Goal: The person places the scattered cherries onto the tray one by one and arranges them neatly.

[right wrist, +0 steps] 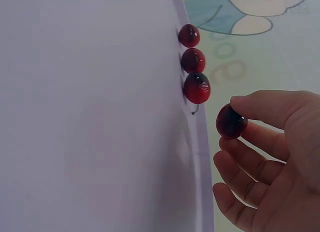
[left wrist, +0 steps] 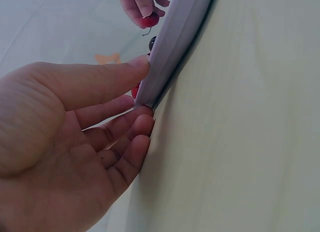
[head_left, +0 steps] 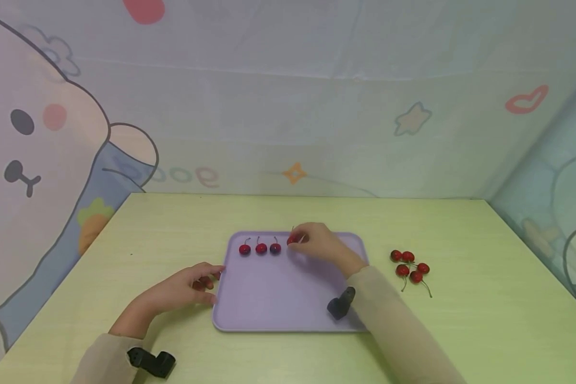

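Note:
My right hand (head_left: 319,242) pinches a red cherry (right wrist: 231,122) between thumb and fingers, over the far part of a lilac tray (head_left: 278,298). To the left of that cherry, three cherries stand in a row near the tray's far rim, stems up: a left one (head_left: 245,249), a middle one (head_left: 261,248) and a right one (head_left: 275,248). My left hand (head_left: 184,288) is at the tray's left edge. In the left wrist view its thumb and fingertips touch the tray rim (left wrist: 175,37), with the fingers loosely bent and spread apart from the thumb.
Several more cherries (head_left: 402,270) with stems lie in a loose cluster on the pale yellow-green table (head_left: 470,256), right of the tray. Behind the table hangs a printed cloth (head_left: 269,106) with a cartoon bear at the left.

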Available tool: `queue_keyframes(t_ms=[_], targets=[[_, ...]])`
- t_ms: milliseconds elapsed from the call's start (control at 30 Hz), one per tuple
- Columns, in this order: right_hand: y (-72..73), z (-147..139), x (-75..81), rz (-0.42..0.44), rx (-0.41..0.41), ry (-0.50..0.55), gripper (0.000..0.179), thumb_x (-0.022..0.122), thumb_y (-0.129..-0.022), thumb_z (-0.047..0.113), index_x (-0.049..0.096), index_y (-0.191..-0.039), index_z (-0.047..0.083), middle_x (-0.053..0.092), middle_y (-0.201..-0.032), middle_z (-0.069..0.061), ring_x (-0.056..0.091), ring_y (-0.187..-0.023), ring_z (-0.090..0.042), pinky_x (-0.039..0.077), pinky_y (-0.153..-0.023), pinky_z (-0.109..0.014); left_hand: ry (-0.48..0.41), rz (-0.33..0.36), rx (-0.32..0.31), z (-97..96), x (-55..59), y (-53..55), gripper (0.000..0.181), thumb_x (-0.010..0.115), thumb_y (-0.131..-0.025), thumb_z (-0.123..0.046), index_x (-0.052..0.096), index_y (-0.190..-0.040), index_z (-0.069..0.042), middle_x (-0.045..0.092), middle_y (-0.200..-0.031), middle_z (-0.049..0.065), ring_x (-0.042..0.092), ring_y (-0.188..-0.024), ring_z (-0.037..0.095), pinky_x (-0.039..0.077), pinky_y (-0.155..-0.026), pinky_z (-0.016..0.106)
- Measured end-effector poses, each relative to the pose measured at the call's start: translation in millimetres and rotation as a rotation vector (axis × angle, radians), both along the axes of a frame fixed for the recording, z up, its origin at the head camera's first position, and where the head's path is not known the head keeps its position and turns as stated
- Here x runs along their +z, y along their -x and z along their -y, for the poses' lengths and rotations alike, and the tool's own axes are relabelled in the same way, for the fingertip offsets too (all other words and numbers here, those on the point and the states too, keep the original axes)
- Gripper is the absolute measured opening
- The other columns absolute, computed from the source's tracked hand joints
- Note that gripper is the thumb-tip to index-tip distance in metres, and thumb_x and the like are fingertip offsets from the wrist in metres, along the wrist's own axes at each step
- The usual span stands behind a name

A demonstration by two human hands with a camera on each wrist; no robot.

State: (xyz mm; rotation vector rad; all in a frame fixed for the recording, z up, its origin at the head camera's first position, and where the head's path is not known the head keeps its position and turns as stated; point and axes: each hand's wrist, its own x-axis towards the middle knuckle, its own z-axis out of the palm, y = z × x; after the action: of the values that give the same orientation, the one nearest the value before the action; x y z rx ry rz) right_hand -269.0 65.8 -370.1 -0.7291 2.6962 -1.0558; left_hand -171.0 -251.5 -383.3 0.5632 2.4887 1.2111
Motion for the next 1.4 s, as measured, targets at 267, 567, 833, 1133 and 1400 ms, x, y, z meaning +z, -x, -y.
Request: queue_keyframes(t_ms=[267,567,833,1133,1400], targets=[[0.3,5.1,-6.0,0.062,-0.016,0.018,0.018,0.069,-0.086,0.012,0.070,-0.103,0.006,0.066,-0.095,-0.006,0.059,-0.079,-0.017,0.051,-0.064,-0.026,-0.002,-0.004,-0.004,0.1,-0.2,0.2,0.068,0.075,-0.083,-0.016,0.044,-0.139,0.007,0.053,-0.122,0.016,0.050,-0.102,0.025,0.047,-0.087,0.029],[3.4,4.8,-11.0,0.053,-0.008,-0.012,0.020,0.070,-0.086,0.012,0.070,-0.104,0.004,0.068,-0.093,-0.006,0.060,-0.081,-0.016,0.050,-0.068,-0.025,-0.004,-0.002,0.000,0.3,-0.5,-0.2,0.069,0.076,-0.083,-0.016,0.044,-0.139,0.007,0.053,-0.121,0.015,0.050,-0.102,0.024,0.047,-0.086,0.029],[3.5,5.7,-12.0,0.042,0.003,-0.022,0.017,0.070,-0.086,0.012,0.070,-0.102,0.004,0.067,-0.093,-0.006,0.059,-0.083,-0.016,0.050,-0.071,-0.026,-0.009,0.007,0.001,-0.6,1.0,-1.6,0.068,0.075,-0.083,-0.016,0.044,-0.139,0.007,0.053,-0.122,0.015,0.050,-0.102,0.025,0.047,-0.086,0.029],[1.2,7.8,-9.9,0.068,-0.019,-0.040,0.018,0.070,-0.086,0.013,0.070,-0.102,0.005,0.067,-0.095,-0.006,0.058,-0.082,-0.016,0.050,-0.070,-0.026,-0.003,-0.006,0.000,0.1,0.4,-1.5,0.067,0.076,-0.083,-0.016,0.045,-0.138,0.008,0.053,-0.121,0.016,0.050,-0.102,0.025,0.047,-0.087,0.028],[1.1,7.9,-8.4,0.069,-0.023,-0.052,0.019,0.069,-0.087,0.013,0.070,-0.104,0.006,0.066,-0.097,-0.006,0.058,-0.083,-0.017,0.050,-0.071,-0.027,-0.004,-0.010,-0.004,1.0,-0.9,-0.6,0.067,0.076,-0.083,-0.017,0.045,-0.138,0.007,0.053,-0.121,0.016,0.050,-0.102,0.025,0.047,-0.086,0.027]])
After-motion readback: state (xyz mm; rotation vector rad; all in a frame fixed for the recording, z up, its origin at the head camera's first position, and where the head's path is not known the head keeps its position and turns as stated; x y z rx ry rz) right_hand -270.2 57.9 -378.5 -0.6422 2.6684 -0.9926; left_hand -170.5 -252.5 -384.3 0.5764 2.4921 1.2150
